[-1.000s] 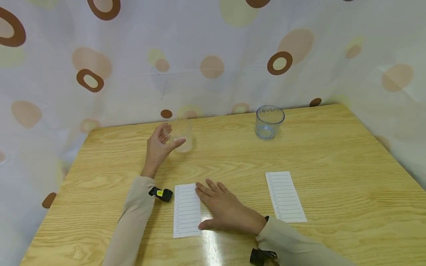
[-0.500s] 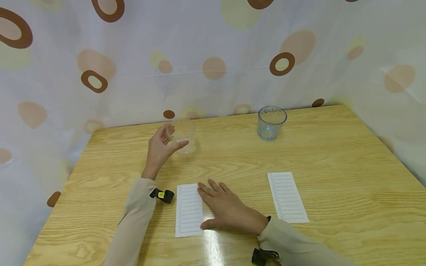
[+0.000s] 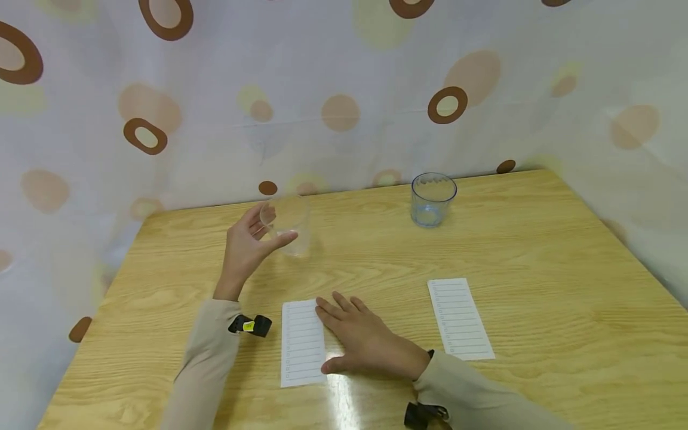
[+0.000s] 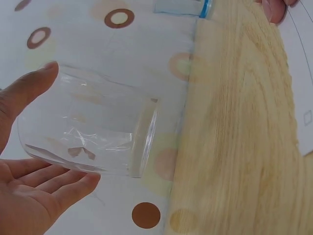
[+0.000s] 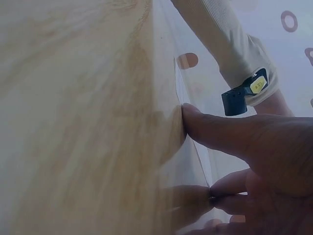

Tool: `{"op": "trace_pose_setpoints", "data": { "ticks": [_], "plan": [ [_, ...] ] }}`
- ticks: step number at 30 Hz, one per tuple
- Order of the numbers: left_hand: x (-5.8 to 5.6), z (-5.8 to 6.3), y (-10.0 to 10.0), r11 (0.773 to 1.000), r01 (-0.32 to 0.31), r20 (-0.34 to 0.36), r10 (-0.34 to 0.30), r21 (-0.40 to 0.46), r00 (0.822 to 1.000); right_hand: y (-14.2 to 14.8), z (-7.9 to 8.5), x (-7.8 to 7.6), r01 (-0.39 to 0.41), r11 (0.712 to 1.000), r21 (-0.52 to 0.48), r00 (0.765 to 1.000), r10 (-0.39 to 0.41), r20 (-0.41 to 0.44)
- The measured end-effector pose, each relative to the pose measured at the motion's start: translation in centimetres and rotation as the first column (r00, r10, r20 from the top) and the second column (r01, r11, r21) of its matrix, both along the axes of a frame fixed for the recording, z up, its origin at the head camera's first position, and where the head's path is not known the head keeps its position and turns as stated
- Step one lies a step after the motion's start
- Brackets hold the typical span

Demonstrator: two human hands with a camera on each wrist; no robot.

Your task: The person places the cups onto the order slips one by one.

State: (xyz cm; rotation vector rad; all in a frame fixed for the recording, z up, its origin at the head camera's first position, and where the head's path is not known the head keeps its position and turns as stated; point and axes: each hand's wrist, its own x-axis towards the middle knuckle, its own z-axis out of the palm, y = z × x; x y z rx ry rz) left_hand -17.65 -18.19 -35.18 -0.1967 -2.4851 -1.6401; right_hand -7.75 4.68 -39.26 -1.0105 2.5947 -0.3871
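Left grip [image 3: 244, 248] and the clear glass [image 3: 294, 215] have shifted slightly away from the counter's [image 3: 537, 251] far edge; head view has the glass nearest that edge's left half, right grip [image 3: 357, 337] spread over the left note sheet's [image 3: 303, 346] right edge. Left wrist view: thumb and fingers clamped across the glass, seemingly off the counter; colourless, smooth-looking, thick-based, so keep it upright, squeeze lightly, watch for slip. Right wrist view: right thumb and fingers apart, thumb down at the sheet, glass out of frame; keep that hand steady.
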Motion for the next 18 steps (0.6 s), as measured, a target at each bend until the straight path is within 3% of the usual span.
{"op": "trace_pose_setpoints", "data": {
  "ticks": [13,18],
  "plan": [
    [0.81,0.41,0.00,1.000,0.031,-0.014,-0.031,0.000,0.999,0.08,-0.10,-0.18,-0.011,1.000,-0.009,1.000,0.011,-0.005],
    [0.98,1.12,-0.08,1.000,0.023,0.006,-0.023,0.011,1.000,0.33,0.04,-0.21,0.000,1.000,-0.016,1.000,0.001,0.004]
  ]
}}
